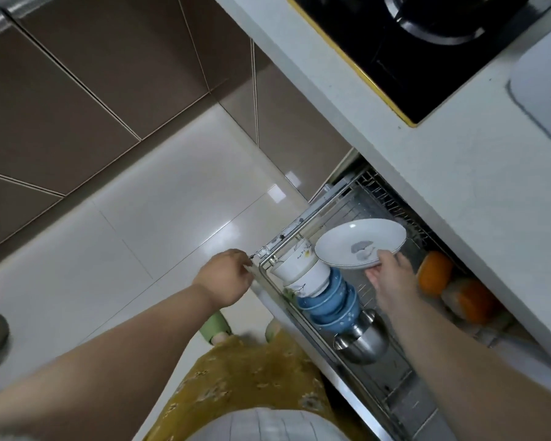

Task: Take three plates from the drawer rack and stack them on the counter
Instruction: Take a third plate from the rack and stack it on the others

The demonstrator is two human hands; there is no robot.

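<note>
- Right hand [392, 278] grips a white plate [360, 243] by its near rim, thumb on top, fingers under; plate is lifted clear above the drawer rack [379, 198], tilted slightly, grey motif on its face.
- Plate's left edge overlaps the white bowls [303, 272] in view; cannot tell if touching.
- Left hand [226, 276] is closed on the near-left corner of the pulled-out drawer front, fingers curled at the metal rail [287, 232]; what exactly it pinches is hidden.
- Drawer is open, sticking out from under the counter [477, 173] toward the floor [159, 211].
- Along the rack's left edge: white bowls stacked on their sides, then blue bowls [331, 302] nested just beside, then a steel bowl [361, 340] nearer still, all touching in a row.
- Right side of the rack, under the counter lip: orange bowls [434, 273], partly tucked beneath the overhang, blurry.
- Bare wire mesh shows between the bowl row and the orange items, under the right hand; more bare mesh at the rack's far end.
- Counter edge runs diagonally above the rack; bare white surface between the black gas hob [427, 49] with its yellow trim and the counter edge.
- A white appliance [541, 87] sits at the far right edge, cropped.
- Floor left of the drawer is open tile; green slippers [217, 326] just beside the drawer front.
- Brown cabinet doors [86, 90] line the far left.
</note>
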